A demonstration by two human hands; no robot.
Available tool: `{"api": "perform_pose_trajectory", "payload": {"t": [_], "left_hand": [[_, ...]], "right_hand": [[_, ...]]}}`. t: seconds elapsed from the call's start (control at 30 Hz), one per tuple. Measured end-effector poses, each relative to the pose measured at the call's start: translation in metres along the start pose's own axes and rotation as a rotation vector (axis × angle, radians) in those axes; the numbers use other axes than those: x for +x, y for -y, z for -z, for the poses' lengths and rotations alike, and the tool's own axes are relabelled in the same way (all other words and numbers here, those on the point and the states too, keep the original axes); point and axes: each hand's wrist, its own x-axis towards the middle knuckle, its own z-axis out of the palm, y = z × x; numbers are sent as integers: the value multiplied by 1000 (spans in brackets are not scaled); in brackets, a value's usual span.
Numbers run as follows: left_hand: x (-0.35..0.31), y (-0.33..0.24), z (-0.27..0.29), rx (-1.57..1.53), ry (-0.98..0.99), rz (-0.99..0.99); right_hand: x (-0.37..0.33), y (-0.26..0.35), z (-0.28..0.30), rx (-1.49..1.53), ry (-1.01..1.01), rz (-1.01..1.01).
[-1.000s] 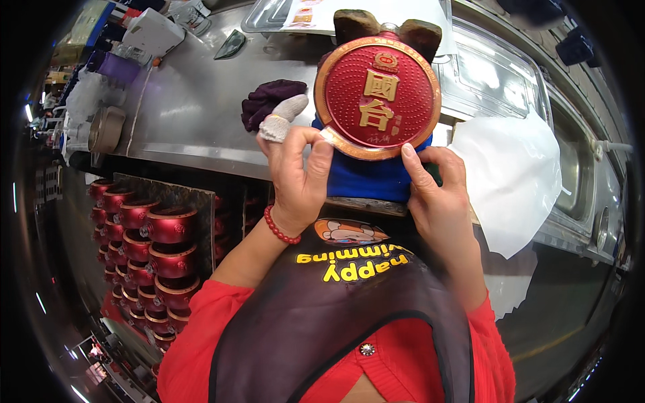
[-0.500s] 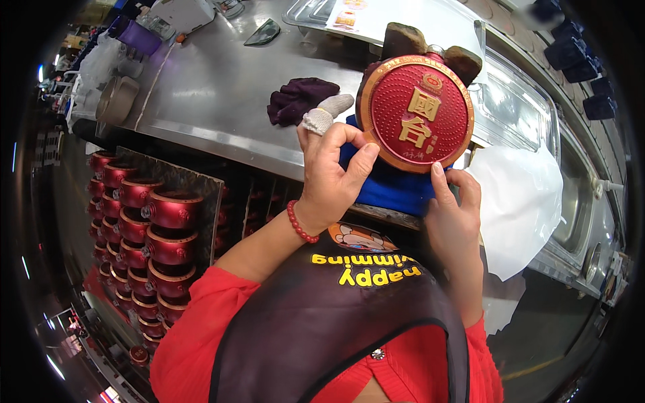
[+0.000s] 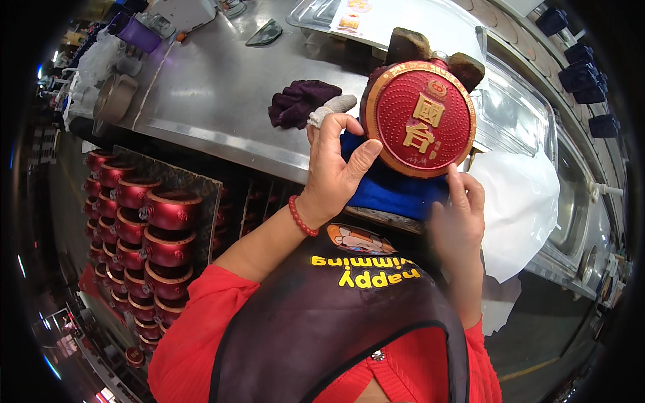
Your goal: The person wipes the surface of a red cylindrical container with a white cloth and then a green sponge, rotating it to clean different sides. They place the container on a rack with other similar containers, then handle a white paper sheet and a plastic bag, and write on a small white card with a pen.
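Observation:
A round red bottle (image 3: 396, 111), with a copper-coloured rim and raised gold characters, leans face-up. Beneath its lower edge lies a blue cloth (image 3: 386, 195). Two worn brown blocks (image 3: 408, 46) flank its short neck. My left hand (image 3: 334, 161) is closed at the bottle's left edge, thumb at the rim and index finger curled against the side. A pale cloth cover wraps one of its fingers. At the lower right, one fingertip of my right hand (image 3: 463, 221) meets the rim. That hand's fingers are bent and apart, and its thumb side is smeared by motion.
Beside my left hand lies a crumpled purple cloth (image 3: 299, 104) on the steel table (image 3: 222, 87). Red bottles (image 3: 171, 245) with copper rims are stacked at left. White sheeting (image 3: 517, 208) hangs at right. A brown pot (image 3: 114, 101) and a purple cup (image 3: 136, 32) stand far left.
The bottle sits slightly lower and further right in view. My left thumb has slid from over the rim to its edge. My right hand has shifted a little right.

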Motion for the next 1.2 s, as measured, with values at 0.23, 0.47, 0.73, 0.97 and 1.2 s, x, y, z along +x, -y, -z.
{"api": "perform_pose_trajectory", "payload": {"t": [0.23,0.47,0.73,0.97,1.2], "left_hand": [[3,10,-1,-49,17,-10],[4,9,-4,-89,16,-41],[9,5,-9,-9,87,-105],[8,8,-9,-20,86,-122],[7,15,-5,-226,184,-72]], "right_hand": [[11,-1,0,90,-36,-181],[20,-5,-6,199,-115,-205],[32,-5,-8,163,-104,-240],[34,-9,-11,134,-128,-162],[33,-6,-14,146,-132,-227]]}}
